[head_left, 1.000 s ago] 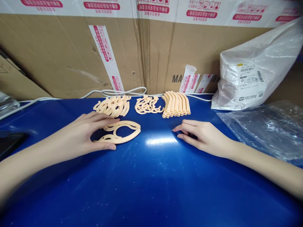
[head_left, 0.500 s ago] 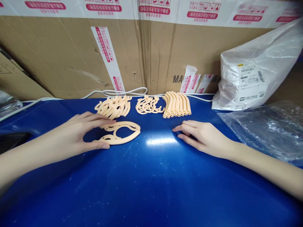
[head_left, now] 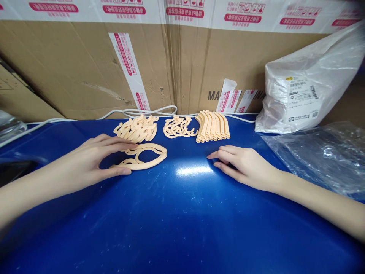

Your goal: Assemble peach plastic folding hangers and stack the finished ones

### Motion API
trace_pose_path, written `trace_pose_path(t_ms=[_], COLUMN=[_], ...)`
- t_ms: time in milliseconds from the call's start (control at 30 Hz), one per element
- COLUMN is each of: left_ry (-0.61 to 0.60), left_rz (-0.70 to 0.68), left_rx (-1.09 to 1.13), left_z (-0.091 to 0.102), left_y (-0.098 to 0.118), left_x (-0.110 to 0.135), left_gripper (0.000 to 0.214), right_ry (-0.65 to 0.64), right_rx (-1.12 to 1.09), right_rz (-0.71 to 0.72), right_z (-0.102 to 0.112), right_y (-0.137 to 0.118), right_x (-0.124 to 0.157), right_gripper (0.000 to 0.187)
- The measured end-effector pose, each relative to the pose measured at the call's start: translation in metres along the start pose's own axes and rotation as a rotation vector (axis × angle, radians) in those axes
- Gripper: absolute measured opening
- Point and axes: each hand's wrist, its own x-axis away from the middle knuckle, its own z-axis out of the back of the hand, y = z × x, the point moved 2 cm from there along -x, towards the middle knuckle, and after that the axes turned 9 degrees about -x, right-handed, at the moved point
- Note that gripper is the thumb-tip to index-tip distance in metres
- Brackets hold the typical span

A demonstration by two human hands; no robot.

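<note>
On the blue table (head_left: 182,213) lies a flat peach-coloured plastic frame (head_left: 148,158). My left hand (head_left: 94,161) grips its left end between thumb and fingers. My right hand (head_left: 245,165) rests on the table to the right, fingers loosely stretched, holding nothing. Behind the frame lie three piles of peach parts: a left pile of curved pieces (head_left: 137,129), a middle pile of hooked pieces (head_left: 178,127) and a neat row of curved strips (head_left: 212,125).
Taped cardboard boxes (head_left: 171,57) wall off the back. White cables (head_left: 137,112) run along their foot. A white plastic bag with a label (head_left: 302,99) and a clear plastic bag (head_left: 319,156) lie at the right. A dark object (head_left: 11,173) sits at the left edge.
My left hand has drawn back to the left and slid the peach frame slightly left and away. My right hand has stayed put.
</note>
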Motion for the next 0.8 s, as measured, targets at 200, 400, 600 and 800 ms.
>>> trace_pose_path(t_ms=[200, 400, 600, 800], left_ry=[0.018, -0.009, 0.021, 0.130], left_rz=[-0.004, 0.003, 0.013, 0.007], left_rx=[-0.016, -0.009, 0.017, 0.004], left_z=[0.002, 0.001, -0.003, -0.002], left_y=[0.001, 0.000, 0.001, 0.022], left_x=[0.001, 0.000, 0.003, 0.003], left_gripper=[0.052, 0.054, 0.058, 0.058], right_ry=[-0.013, -0.011, 0.006, 0.001], right_rx=[0.003, 0.016, 0.019, 0.015], right_rz=[-0.006, -0.005, 0.002, 0.001], right_z=[0.001, 0.001, 0.000, 0.000], right_y=[0.000, -0.001, 0.000, 0.001], right_x=[0.000, 0.001, 0.001, 0.001], right_gripper=[0.029, 0.029, 0.029, 0.028])
